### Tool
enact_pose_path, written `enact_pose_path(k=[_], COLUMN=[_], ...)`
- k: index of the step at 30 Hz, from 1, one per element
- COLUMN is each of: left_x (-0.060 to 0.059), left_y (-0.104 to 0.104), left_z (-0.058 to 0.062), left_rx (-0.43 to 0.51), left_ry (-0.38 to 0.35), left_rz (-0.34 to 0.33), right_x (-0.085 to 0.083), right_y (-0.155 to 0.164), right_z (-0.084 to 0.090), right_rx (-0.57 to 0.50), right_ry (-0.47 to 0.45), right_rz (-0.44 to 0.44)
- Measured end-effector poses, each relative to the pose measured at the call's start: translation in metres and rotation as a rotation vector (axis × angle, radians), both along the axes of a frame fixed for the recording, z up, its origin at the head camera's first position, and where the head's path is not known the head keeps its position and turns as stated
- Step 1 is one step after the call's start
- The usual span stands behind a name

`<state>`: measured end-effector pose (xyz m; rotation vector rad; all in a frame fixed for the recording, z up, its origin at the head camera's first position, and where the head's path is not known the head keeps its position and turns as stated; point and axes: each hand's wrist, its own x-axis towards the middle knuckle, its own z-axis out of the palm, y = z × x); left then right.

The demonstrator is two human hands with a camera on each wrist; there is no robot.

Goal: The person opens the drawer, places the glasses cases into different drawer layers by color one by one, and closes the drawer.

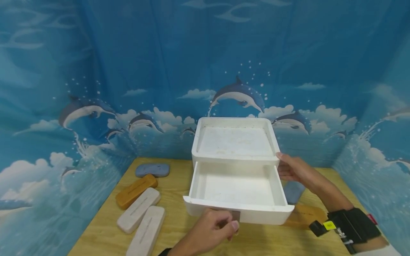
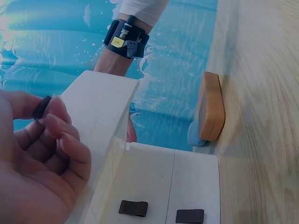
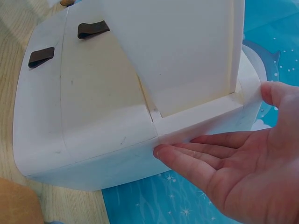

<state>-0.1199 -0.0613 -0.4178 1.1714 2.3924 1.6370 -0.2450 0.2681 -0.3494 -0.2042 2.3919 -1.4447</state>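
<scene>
On table [image 1: 256,241]: drawer [image 1: 238,193] pulled toward person (left hand [image 1: 209,231] pinching tab).

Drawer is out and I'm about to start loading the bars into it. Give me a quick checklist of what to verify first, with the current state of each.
1. Top drawer pulled well out: ok, its inside shows.
2. Drawer interior free of things: ok, nothing visible in it.
3. Left hand grip on the dark pull tab: ok, fingers pinch it at the drawer front.
4. White drawer unit steadied: ok, right hand lies flat against its right side, fingers straight.
5. A hand free to pick up the bars to the left of the unit: not ok, both are busy.
6. Lower drawers shut: ok in the wrist views, fronts sit flush.
</scene>
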Motion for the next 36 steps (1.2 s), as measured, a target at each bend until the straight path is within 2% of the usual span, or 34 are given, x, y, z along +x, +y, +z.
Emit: enact_pose_path(k=[4,6,8,11,14,19,24,31,34,36], left_x=[0.001,0.002,0.004,0.008,0.010,0.010,0.013,0.015,0.017,0.019], left_y=[-0.001,0.000,0.000,0.001,0.001,0.001,-0.004,-0.015,-0.020,-0.023], left_z=[0.005,0.009,0.013,0.018,0.022,0.024,0.023,0.021,0.023,0.025], left_rx=[-0.030,-0.059,-0.094,-0.150,-0.215,-0.293,-0.292,-0.244,-0.259,-0.268], left_ry=[-0.107,-0.172,-0.198,-0.179,-0.106,-0.067,-0.040,0.001,-0.018,0.010], left_rz=[0.007,0.029,0.058,0.100,0.139,0.179,0.196,0.135,0.150,0.163], right_x=[0.000,0.000,0.001,0.001,0.002,0.003,0.003,0.004,0.004,0.003], right_y=[0.001,0.002,0.002,0.003,0.005,0.007,0.007,0.008,0.008,0.008], right_z=[0.001,0.001,0.001,0.001,0.000,-0.002,-0.004,-0.002,-0.001,-0.001], right_rx=[0.002,0.002,-0.002,-0.012,-0.027,-0.057,-0.059,-0.046,-0.048,-0.054], right_ry=[0.010,0.019,0.023,0.028,0.042,0.051,0.048,0.040,0.037,0.034], right_rz=[0.017,0.030,0.032,0.043,0.068,0.096,0.101,0.094,0.098,0.099])
